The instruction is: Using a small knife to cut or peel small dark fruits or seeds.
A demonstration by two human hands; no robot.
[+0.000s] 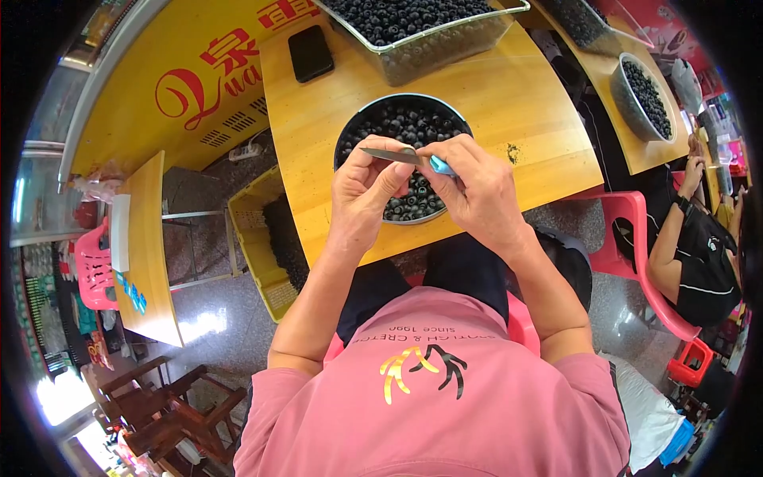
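Note:
Over a round bowl [342, 143] of small dark round fruits [407, 208], my two hands meet. My right hand [481, 187] is closed on a small knife [389, 155] with a light blue handle. The blade points left, across the fingertips of my left hand [362, 191]. The left fingers are pinched together close against the blade; what they hold, if anything, is too small and covered to make out. The bowl stands at the near edge of a wooden table [306, 159], and my forearms hide part of that edge.
Beyond the bowl stands a clear plastic tub [445, 54] full of the same dark fruits. A black phone [311, 53] lies at the far left. A yellow crate [258, 254] with dark contents is below left. Another person [699, 246] sits at right, near a second bowl [640, 99].

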